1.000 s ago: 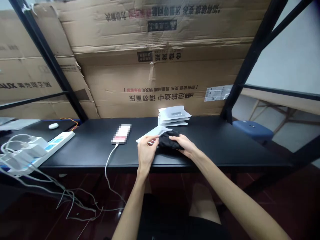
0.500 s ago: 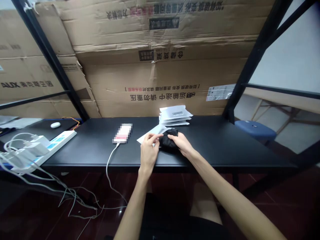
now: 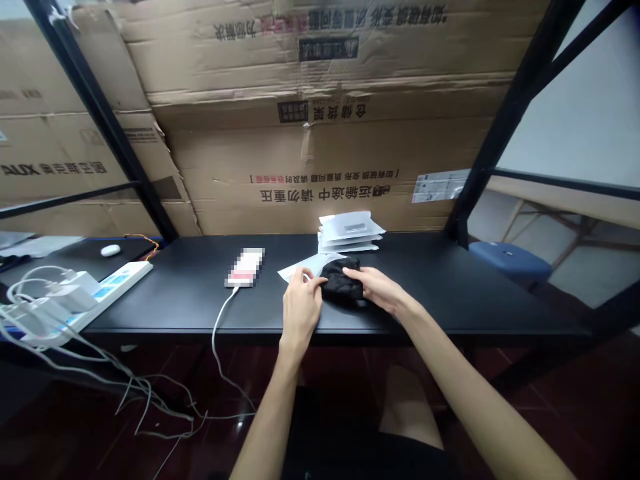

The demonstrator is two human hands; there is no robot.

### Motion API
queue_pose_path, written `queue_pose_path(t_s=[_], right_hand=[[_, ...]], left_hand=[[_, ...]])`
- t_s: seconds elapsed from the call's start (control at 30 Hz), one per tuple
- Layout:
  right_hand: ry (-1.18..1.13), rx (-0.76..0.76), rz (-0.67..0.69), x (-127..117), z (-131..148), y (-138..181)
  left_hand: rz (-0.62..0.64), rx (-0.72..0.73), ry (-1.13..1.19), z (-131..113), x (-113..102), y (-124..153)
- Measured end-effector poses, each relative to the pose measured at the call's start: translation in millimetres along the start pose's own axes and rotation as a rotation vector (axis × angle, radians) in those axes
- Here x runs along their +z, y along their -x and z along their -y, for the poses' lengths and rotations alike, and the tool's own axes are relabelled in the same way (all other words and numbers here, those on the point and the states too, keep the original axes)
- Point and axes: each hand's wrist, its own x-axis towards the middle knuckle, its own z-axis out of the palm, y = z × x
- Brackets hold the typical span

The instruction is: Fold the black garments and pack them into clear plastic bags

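Note:
A folded bundle of black cloth (image 3: pixel 341 280) is at the middle of the desk, with my right hand (image 3: pixel 377 287) gripping its right side, thumb on top. My left hand (image 3: pixel 302 303) has its fingers curled in a pinch at the edge of a flat white mailer bag (image 3: pixel 305 265). Its index fingertip touches the left side of the cloth. The bag reaches out behind my left hand and partly beneath the cloth; its near edge is hidden by my fingers and the bundle.
Just behind stands a stack of white mailers (image 3: pixel 350 230). A phone (image 3: pixel 245 267) on a white charging cable (image 3: pixel 216 333) lies left, beyond it a loaded power strip (image 3: pixel 120 280). Cardboard (image 3: pixel 310 147) walls the back. A blue stool (image 3: pixel 510 259) is at right.
My right hand has shifted slightly right, bringing the black cloth a little that way. The left hand has moved slightly right too, and the white bag now lies flatter.

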Motion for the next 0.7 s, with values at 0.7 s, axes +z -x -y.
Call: queue_pose_path(t_s=[0.7], right_hand=[[-0.272,0.042,0.133,14.9,-10.7,-2.4]], left_hand=[[-0.005,-0.138,0.322,18.6,7.1,-7.9]])
